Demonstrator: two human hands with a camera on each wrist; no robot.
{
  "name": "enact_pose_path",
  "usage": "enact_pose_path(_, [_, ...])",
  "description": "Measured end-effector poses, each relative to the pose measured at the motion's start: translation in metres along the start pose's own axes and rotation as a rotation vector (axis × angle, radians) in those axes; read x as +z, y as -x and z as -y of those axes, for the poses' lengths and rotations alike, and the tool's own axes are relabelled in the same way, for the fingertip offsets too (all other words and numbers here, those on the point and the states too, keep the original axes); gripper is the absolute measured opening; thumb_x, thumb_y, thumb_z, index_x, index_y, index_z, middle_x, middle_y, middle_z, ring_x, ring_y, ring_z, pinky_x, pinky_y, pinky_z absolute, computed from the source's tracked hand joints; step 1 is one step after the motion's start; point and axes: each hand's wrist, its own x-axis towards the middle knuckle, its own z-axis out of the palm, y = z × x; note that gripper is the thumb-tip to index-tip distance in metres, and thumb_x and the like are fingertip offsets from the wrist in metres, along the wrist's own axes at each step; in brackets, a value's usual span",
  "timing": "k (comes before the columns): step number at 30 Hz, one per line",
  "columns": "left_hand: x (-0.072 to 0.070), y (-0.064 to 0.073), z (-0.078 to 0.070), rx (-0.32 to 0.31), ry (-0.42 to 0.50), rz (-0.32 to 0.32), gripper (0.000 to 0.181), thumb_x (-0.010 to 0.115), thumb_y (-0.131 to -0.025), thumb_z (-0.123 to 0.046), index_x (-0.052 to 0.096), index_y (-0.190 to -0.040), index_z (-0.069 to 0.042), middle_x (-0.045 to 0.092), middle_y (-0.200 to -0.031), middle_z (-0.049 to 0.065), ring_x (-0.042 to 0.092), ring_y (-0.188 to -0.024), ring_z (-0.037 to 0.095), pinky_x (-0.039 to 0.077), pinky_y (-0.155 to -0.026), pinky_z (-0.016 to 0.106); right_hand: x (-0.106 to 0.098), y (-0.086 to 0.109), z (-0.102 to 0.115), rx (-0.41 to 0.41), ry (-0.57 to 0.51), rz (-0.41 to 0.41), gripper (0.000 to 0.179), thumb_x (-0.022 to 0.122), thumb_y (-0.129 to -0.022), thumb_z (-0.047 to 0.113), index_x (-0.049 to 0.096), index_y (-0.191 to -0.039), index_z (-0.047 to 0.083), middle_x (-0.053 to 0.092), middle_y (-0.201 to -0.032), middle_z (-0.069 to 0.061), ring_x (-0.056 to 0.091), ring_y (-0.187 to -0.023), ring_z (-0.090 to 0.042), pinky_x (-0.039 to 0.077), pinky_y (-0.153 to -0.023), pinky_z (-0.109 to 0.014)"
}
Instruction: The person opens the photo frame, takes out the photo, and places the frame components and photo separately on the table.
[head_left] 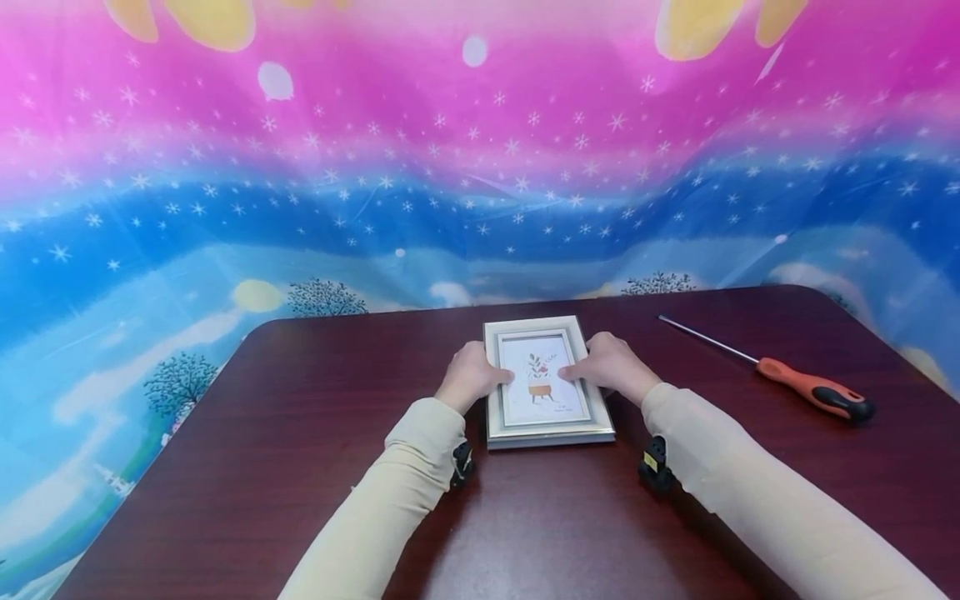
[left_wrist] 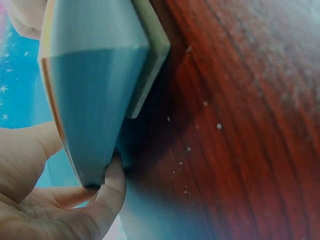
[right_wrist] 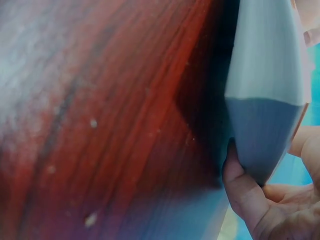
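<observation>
A cream and silver picture frame (head_left: 551, 433) with a potted-plant print in it is held between both hands, face up, near the far side of the table. My left hand (head_left: 471, 375) grips its left edge, thumb over the front. On the opposite edge, my right hand (head_left: 611, 367) grips the same way. Both wrist views show the frame's side wall, with fingers (left_wrist: 114, 192) of the left hand and fingers (right_wrist: 242, 192) of the right curled under the back. A dark gap shows between frame and tabletop. Most of the back is hidden.
A screwdriver (head_left: 806, 387) with an orange and black handle lies to the right on the dark red wooden table (head_left: 315, 433). Behind the table's far edge hangs a pink and blue snowflake cloth (head_left: 450, 183). Small light specks dot the tabletop in the wrist views.
</observation>
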Motion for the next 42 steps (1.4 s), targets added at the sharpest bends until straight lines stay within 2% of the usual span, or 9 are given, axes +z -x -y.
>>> enact_pose_path(9, [0.0, -0.003, 0.006, 0.013, 0.065, 0.039, 0.036, 0.077, -0.085, -0.012, 0.06, -0.11, 0.008, 0.064, -0.094, 0.015, 0.062, -0.079, 0.022, 0.052, -0.072, 0.033, -0.002, -0.001, -0.002, -0.008, 0.004, 0.037, 0.044, 0.076, -0.087, 0.021, 0.059, -0.111, -0.012, 0.067, -0.089, -0.016, 0.066, -0.072, -0.018, 0.056, -0.065, -0.034])
enact_pose_path(12, [0.001, -0.003, 0.008, 0.013, 0.1, 0.048, 0.052, 0.078, -0.083, -0.012, 0.055, -0.124, 0.01, 0.063, -0.107, 0.02, 0.064, -0.093, 0.027, 0.052, -0.084, 0.037, -0.002, -0.001, -0.004, -0.019, 0.016, 0.037, 0.058, 0.077, -0.085, 0.021, 0.053, -0.122, -0.016, 0.065, -0.103, -0.023, 0.064, -0.084, -0.023, 0.054, -0.076, -0.037])
enact_pose_path(16, [0.001, -0.002, 0.01, 0.012, 0.144, 0.062, 0.073, 0.078, -0.083, -0.012, 0.041, -0.143, 0.009, 0.056, -0.13, 0.024, 0.058, -0.116, 0.033, 0.046, -0.1, 0.043, 0.0, 0.0, -0.007, -0.039, 0.013, 0.028, 0.084, 0.077, -0.084, 0.021, 0.031, -0.139, -0.023, 0.051, -0.129, -0.035, 0.055, -0.112, -0.036, 0.046, -0.097, -0.046])
enact_pose_path(20, [0.0, 0.001, 0.012, 0.021, 0.167, 0.086, 0.084, 0.078, -0.083, -0.013, 0.031, -0.15, 0.007, 0.044, -0.146, 0.025, 0.049, -0.129, 0.034, 0.039, -0.108, 0.044, 0.002, 0.001, -0.011, -0.067, -0.041, 0.021, 0.091, 0.077, -0.084, 0.018, 0.021, -0.143, -0.022, 0.046, -0.133, -0.038, 0.052, -0.118, -0.042, 0.044, -0.1, -0.049])
enact_pose_path(25, [-0.001, 0.005, 0.012, 0.0, 0.224, 0.157, 0.093, 0.077, -0.084, -0.011, 0.019, -0.156, 0.002, 0.045, -0.143, 0.026, 0.062, -0.112, 0.034, 0.054, -0.089, 0.042, 0.001, 0.003, -0.016, -0.106, -0.066, 0.02, 0.092, 0.078, -0.084, 0.017, 0.021, -0.146, -0.018, 0.054, -0.124, -0.034, 0.06, -0.105, -0.038, 0.05, -0.089, -0.044])
enact_pose_path(28, [-0.001, 0.007, 0.012, -0.017, 0.226, 0.184, 0.097, 0.077, -0.085, -0.011, 0.014, -0.157, -0.001, 0.037, -0.148, 0.03, 0.066, -0.102, 0.033, 0.058, -0.075, 0.039, 0.0, 0.005, -0.017, -0.109, -0.068, 0.039, 0.094, 0.078, -0.084, 0.018, 0.019, -0.148, -0.017, 0.056, -0.119, -0.032, 0.064, -0.094, -0.032, 0.055, -0.078, -0.041])
enact_pose_path(33, [-0.001, 0.009, 0.013, -0.013, 0.188, 0.178, 0.1, 0.08, -0.083, -0.014, 0.015, -0.158, -0.001, 0.02, -0.156, 0.032, 0.065, -0.101, 0.033, 0.059, -0.07, 0.038, 0.0, 0.009, -0.017, -0.116, -0.075, 0.088, 0.101, 0.081, -0.083, 0.02, 0.015, -0.151, -0.014, 0.054, -0.124, -0.033, 0.067, -0.081, -0.025, 0.058, -0.064, -0.039])
enact_pose_path(37, [0.0, 0.008, 0.013, 0.002, 0.199, 0.176, 0.1, 0.081, -0.082, -0.013, 0.017, -0.157, 0.0, 0.028, -0.152, 0.032, 0.067, -0.097, 0.032, 0.059, -0.068, 0.038, 0.0, 0.012, -0.015, -0.132, -0.054, 0.093, 0.102, 0.084, -0.08, 0.02, 0.018, -0.151, -0.013, 0.055, -0.123, -0.032, 0.068, -0.074, -0.023, 0.057, -0.058, -0.039])
enact_pose_path(42, [0.001, 0.007, 0.012, 0.032, 0.194, 0.157, 0.091, 0.083, -0.079, -0.008, 0.03, -0.152, 0.001, 0.055, -0.124, 0.027, 0.069, -0.09, 0.032, 0.059, -0.064, 0.038, 0.0, 0.013, -0.012, -0.133, -0.01, 0.08, 0.096, 0.084, -0.08, 0.019, 0.025, -0.148, -0.013, 0.059, -0.116, -0.029, 0.067, -0.074, -0.023, 0.057, -0.057, -0.039])
